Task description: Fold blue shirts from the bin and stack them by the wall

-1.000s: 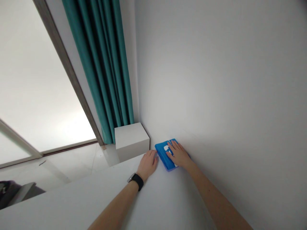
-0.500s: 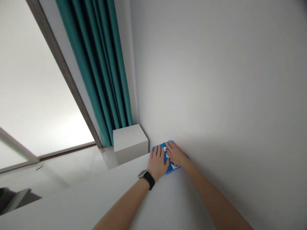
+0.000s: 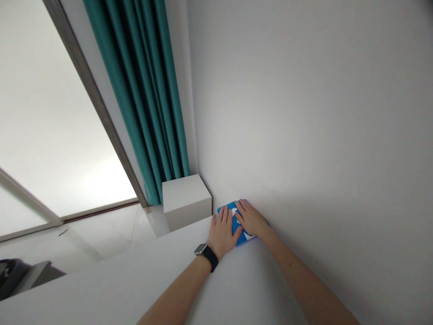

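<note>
A flat blue-and-white packet [image 3: 241, 238] lies on the white surface, tight against the wall. My left hand [image 3: 220, 235] rests flat over its left side, fingers stretched out and thumb spread toward the right. Across the packet's right part lies my right hand [image 3: 252, 221], also flat with extended fingers. Between the two hands a strip of blue with a white shape shows; the rest of the packet's face is covered. A watch with a black band [image 3: 207, 255] is on my left wrist.
The white tabletop [image 3: 118, 289] meets a plain wall [image 3: 304, 113] on the right. Beyond its far edge stands a white box-shaped cabinet [image 3: 186, 194] below a green curtain [image 3: 145, 90]. A glass door [image 3: 61, 135] fills the left. Dark items [image 3: 13, 275] sit at the lower left.
The view has shifted slightly, so the room appears a little further right. My left hand has edged left relative to the packet, baring slightly more blue. The right hand stays put on the packet.
</note>
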A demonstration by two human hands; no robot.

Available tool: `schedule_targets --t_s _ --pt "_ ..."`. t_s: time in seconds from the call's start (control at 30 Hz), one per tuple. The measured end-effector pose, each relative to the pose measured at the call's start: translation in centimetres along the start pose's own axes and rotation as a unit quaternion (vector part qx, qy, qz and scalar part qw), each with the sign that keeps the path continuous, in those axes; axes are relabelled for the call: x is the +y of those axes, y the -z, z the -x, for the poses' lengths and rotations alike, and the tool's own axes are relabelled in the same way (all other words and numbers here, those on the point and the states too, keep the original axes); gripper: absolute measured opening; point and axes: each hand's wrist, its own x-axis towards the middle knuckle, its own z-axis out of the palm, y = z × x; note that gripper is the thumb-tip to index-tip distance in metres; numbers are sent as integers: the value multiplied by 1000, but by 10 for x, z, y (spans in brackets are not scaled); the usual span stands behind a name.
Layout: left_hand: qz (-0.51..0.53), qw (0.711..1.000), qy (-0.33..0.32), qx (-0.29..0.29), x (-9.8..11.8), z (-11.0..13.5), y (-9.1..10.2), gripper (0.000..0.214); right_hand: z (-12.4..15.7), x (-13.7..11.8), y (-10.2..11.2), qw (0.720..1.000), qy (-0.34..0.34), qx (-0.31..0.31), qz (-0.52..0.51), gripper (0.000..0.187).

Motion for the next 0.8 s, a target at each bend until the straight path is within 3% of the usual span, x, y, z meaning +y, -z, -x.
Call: schedule_targets --t_s 0.33,0.5,0.53,0.57,0.63,0.67,0.77,0.8 --pt "34 999 -19 -7 -13 35 10 66 3 -6 10 992 -23 53 -113 58" --pt "99 995 16 18 -19 33 9 59 20 -8 29 967 -79 144 -196 56" --pt "116 992 31 30 -21 32 8 56 31 -11 29 950 -113 177 -232 56" --pt "132 989 49 44 -24 31 7 54 43 -16 28 909 -163 228 -310 56" --pt "154 982 84 67 -28 28 4 49 71 -30 19 790 -282 296 -456 59" --pt "159 980 98 74 -30 27 3 47 84 -39 12 747 -329 304 -491 60" --pt "150 979 113 80 -32 25 1 39 111 -69 -13 654 -396 321 -558 66" --pt "141 981 110 77 -32 25 1 38 113 -78 -20 644 -406 322 -563 67"
